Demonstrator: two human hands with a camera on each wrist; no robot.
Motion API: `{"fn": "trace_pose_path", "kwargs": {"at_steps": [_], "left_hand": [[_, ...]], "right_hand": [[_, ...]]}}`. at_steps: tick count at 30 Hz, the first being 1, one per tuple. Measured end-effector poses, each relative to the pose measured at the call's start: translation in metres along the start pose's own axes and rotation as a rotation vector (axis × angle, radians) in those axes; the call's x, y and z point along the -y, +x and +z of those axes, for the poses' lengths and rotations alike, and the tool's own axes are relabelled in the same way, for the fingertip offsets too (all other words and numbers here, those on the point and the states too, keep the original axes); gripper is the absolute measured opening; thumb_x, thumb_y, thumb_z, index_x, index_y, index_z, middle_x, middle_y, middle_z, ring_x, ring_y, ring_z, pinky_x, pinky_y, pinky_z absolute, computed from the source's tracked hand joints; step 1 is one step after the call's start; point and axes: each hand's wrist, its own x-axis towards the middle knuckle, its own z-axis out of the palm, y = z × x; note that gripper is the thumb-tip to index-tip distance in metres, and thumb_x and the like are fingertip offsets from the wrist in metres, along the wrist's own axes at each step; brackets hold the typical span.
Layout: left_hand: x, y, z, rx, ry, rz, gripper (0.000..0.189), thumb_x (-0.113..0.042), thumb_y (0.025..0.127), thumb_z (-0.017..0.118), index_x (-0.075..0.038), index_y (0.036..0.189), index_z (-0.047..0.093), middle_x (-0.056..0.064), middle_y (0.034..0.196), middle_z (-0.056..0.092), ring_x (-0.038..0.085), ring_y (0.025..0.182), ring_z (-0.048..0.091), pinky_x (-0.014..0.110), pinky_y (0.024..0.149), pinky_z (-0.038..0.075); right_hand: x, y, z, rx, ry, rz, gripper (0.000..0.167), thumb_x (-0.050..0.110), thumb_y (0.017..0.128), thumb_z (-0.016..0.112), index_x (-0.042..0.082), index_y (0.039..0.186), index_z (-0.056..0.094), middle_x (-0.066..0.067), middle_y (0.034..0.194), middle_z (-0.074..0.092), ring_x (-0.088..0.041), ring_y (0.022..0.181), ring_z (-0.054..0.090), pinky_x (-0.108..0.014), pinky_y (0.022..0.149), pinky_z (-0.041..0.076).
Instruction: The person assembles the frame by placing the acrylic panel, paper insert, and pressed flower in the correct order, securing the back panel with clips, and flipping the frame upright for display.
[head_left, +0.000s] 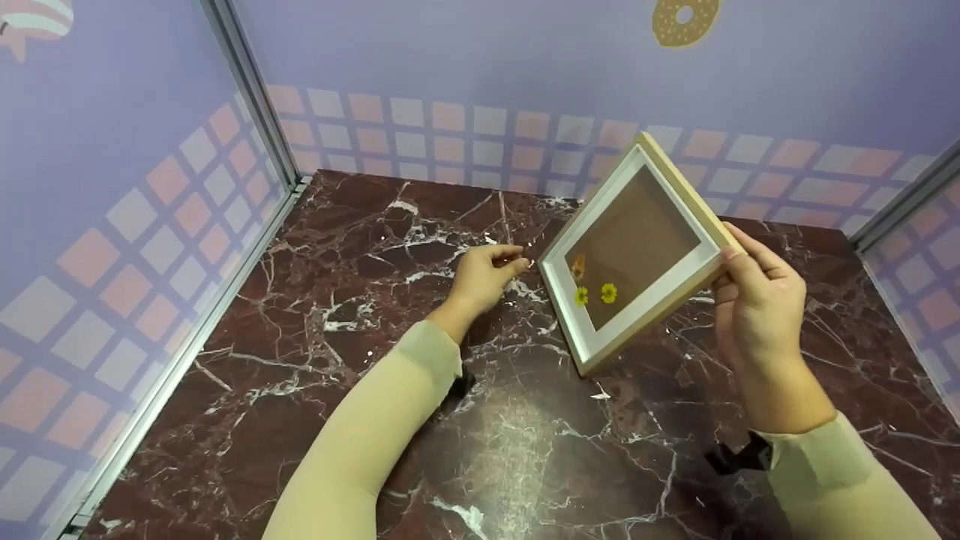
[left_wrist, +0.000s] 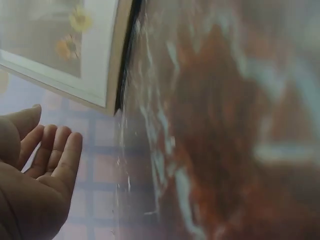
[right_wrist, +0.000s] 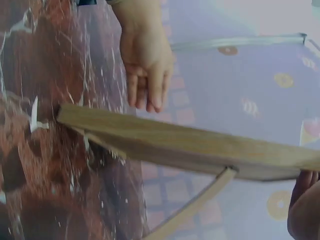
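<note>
A light wood picture frame (head_left: 660, 318) with a white mat and brownish middle stands tilted above the tabletop. Two yellow flowers (head_left: 608, 293) and an orange flower (head_left: 578, 268) show near its lower left inside. My right hand (head_left: 766, 304) grips its right corner, thumb on the front, fingers behind. In the right wrist view a wooden strut (right_wrist: 192, 205) sticks out from the back. The left hand (head_left: 484, 277) is just left of the frame, apart from it, fingers extended and holding nothing. The frame's lower corner is at or close to the table.
Dark red marbled tabletop (head_left: 360, 375) with white veins lies under both hands. A small white scrap (head_left: 600, 394) lies near the frame's lower corner. Purple walls (head_left: 450, 60) with pink and white squares enclose the back and sides, with metal strips (head_left: 255, 90) at the corners.
</note>
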Motion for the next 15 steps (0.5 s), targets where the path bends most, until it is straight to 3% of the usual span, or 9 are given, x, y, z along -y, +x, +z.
{"fn": "trace_pose_path", "kwargs": {"at_steps": [8,15], "left_hand": [[0.008,0.014,0.000,0.062,0.058,-0.015,0.040,-0.020,0.112,0.072,-0.004,0.149,0.073,0.012,0.149,0.077,0.029,0.139,0.073,0.042,0.123,0.058],[0.009,0.021,0.000,0.132,0.067,-0.018,0.044,-0.020,0.113,0.070,-0.007,0.155,0.069,0.011,0.157,0.072,0.029,0.146,0.069,0.041,0.128,0.054]], "right_hand": [[0.005,0.020,-0.024,0.140,0.046,0.099,0.030,-0.012,0.108,0.053,-0.014,0.124,0.079,-0.023,0.118,0.084,-0.027,0.104,0.085,-0.032,0.095,0.072],[0.005,0.046,-0.035,0.252,0.019,0.138,0.034,-0.008,0.111,0.049,-0.010,0.124,0.080,-0.020,0.119,0.085,-0.025,0.108,0.085,-0.031,0.102,0.070]]}}
